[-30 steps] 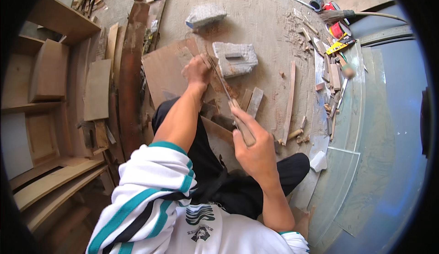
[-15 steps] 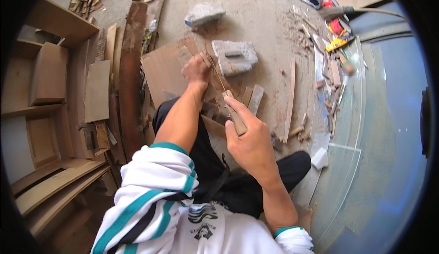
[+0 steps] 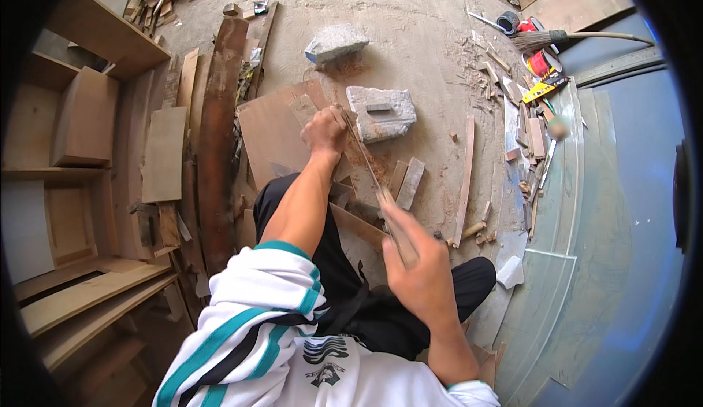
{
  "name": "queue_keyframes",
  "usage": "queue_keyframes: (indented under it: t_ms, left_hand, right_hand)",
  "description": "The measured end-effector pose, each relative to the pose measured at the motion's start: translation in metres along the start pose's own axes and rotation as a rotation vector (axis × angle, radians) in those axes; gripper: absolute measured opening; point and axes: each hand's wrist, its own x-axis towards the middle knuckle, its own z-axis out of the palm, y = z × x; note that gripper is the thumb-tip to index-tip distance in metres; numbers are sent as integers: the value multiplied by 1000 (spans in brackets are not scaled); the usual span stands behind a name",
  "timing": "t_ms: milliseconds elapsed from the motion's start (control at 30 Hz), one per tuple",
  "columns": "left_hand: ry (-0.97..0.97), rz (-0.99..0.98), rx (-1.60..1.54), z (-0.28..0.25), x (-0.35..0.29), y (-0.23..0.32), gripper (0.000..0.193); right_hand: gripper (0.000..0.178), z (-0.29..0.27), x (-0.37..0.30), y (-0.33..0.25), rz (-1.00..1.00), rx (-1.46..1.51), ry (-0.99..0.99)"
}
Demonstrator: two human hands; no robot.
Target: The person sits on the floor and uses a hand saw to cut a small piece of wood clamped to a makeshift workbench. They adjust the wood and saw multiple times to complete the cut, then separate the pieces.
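Note:
My right hand (image 3: 421, 271) is wrapped round the wooden handle of a narrow-bladed saw (image 3: 372, 175). The handle is blurred by motion. From it the thin blade runs forward and leftward to my left hand (image 3: 324, 130). That hand is closed in a fist on a short piece of wood (image 3: 302, 106), whose far end sticks out past my knuckles. What lies beneath the fingers is hidden. Below and beyond the left hand rests a flat brown board (image 3: 274, 139) on the floor. Reddish sawdust lies around the blade.
A pale stone block (image 3: 399, 114) with a small grey bar on it sits just beyond the blade; another stone (image 3: 335, 43) lies farther off. Planks (image 3: 220, 114) and wooden cabinets (image 3: 84, 117) line the left. Glass sheets (image 3: 608, 224), wood scraps and a broom (image 3: 540, 39) are on the right.
My right hand has drawn the saw back toward my body, away from my left hand. The left hand keeps its place on the wood. The whole view has shifted slightly.

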Motion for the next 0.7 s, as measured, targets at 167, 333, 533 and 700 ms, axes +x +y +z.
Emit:
queue_keyframes:
  t_ms: [167,333,533,700]
  left_hand:
    - [43,36,-62,2,-5,2,46]
    - [-16,28,11,-2,-12,2,47]
    - [30,18,-9,0,-3,10,45]
    - [9,97,-53,3,-8,16,43]
  right_hand:
    - [42,53,72,84,-94,76,87]
    - [42,65,78,77,-21,30,34]
    - [48,-5,-48,22,8,27,54]
    - [41,70,75,108,6,56,112]
